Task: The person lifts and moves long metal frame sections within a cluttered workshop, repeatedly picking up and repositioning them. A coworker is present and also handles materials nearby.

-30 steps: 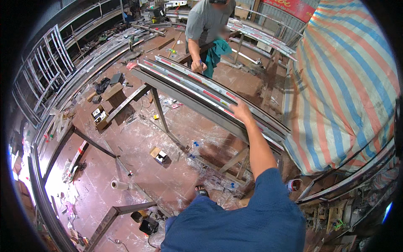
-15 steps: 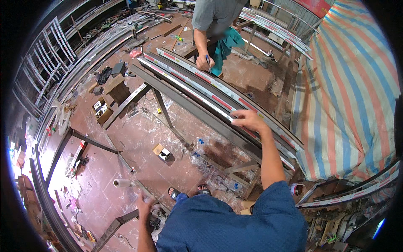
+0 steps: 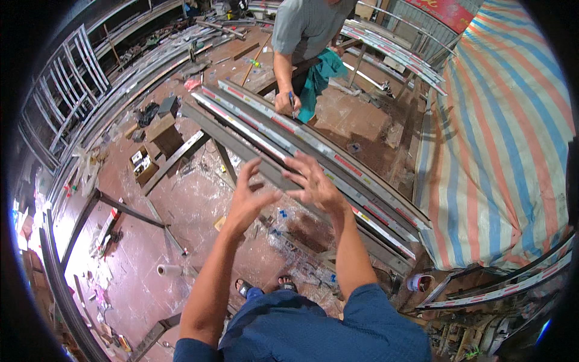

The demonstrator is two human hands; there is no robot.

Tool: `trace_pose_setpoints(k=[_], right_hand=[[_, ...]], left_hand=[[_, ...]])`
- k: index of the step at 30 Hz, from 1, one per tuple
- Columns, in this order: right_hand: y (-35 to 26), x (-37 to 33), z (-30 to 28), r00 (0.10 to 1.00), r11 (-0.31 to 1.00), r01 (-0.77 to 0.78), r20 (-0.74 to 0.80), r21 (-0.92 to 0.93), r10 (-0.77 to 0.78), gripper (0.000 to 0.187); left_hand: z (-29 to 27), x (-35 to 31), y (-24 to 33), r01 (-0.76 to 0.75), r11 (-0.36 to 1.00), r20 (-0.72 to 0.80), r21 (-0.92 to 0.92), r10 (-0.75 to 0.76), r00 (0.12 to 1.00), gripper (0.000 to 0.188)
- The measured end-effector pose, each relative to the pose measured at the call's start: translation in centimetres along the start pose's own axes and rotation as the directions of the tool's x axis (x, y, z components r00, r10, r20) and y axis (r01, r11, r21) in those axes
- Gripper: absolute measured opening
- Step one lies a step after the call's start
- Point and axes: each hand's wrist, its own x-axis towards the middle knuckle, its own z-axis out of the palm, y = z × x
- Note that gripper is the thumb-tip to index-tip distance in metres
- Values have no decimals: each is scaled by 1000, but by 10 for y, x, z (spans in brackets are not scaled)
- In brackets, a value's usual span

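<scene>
Both my hands are raised in front of me, empty, with fingers spread. My left hand (image 3: 248, 196) hovers above the near edge of a long stack of metal profiles (image 3: 362, 181) lying on a steel trestle. My right hand (image 3: 313, 183) is just beside it, over the same profiles, palm turned toward the left hand. Neither hand touches the metal. At the far end of the stack a person in a grey shirt (image 3: 304, 27) leans over the profiles, one hand (image 3: 283, 104) holding a pen-like tool on them.
A striped tarpaulin (image 3: 500, 139) covers a bulk on the right. More metal frames (image 3: 72, 78) lean at the left. Small boxes (image 3: 145, 163), a white roll (image 3: 169, 269) and scraps litter the reddish floor. A green cloth (image 3: 319, 75) hangs by the other person.
My right hand has lifted off the profiles. My left hand, out of view and then low at my side, has come up beside the right one. The view has tilted closer to the stack.
</scene>
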Motion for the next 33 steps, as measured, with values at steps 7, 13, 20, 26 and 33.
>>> trace_pose_setpoints(k=[7, 13, 20, 26, 33], right_hand=[[34, -72, -39, 978, 921, -203, -24, -333, 207, 70], [98, -89, -57, 966, 933, -164, -243, -321, 86, 48], [101, -84, -51, 881, 940, -237, -462, -244, 102, 53], [89, -80, -49, 871, 963, -247, -460, -103, 174, 68], [-9, -18, -43, 843, 330, -432, -506, -839, -183, 75]], left_hand=[[-107, -119, -175, 428, 864, -131, 264, -408, 904, 90], [-187, -283, -353, 640, 661, -292, 392, -570, 768, 72], [-185, -418, -325, 902, 330, -464, 280, -775, 428, 67], [-164, -422, -323, 897, 439, -487, 50, -774, 405, 61], [-147, -339, -320, 675, 680, -348, 287, -583, 735, 70]])
